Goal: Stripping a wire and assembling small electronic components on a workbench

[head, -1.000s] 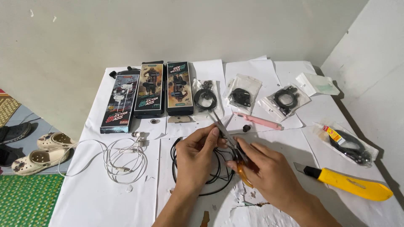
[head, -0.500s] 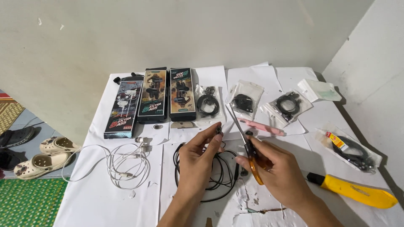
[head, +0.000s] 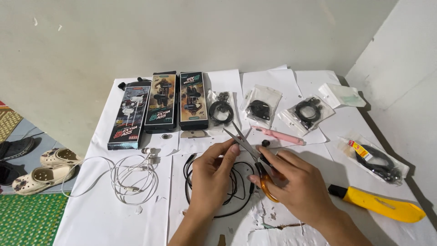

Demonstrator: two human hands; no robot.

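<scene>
Bright steel scissors with glossy orange plastic handles in my right hand, matt black rubbery cable under my left hand, smooth white paper sheets, glossy printed card boxes, clear crinkly plastic bags, shiny yellow plastic knife handle.

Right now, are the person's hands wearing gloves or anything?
No. The left hand and right hand are both bare: no gloves, rings, watch or bracelets show. The forearms are bare too, with no sleeves in view. The fingernails are short and plain.

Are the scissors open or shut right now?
Open. The scissors in the right hand show two blades spread in a narrow V, tips apart, beside the left hand.
</scene>
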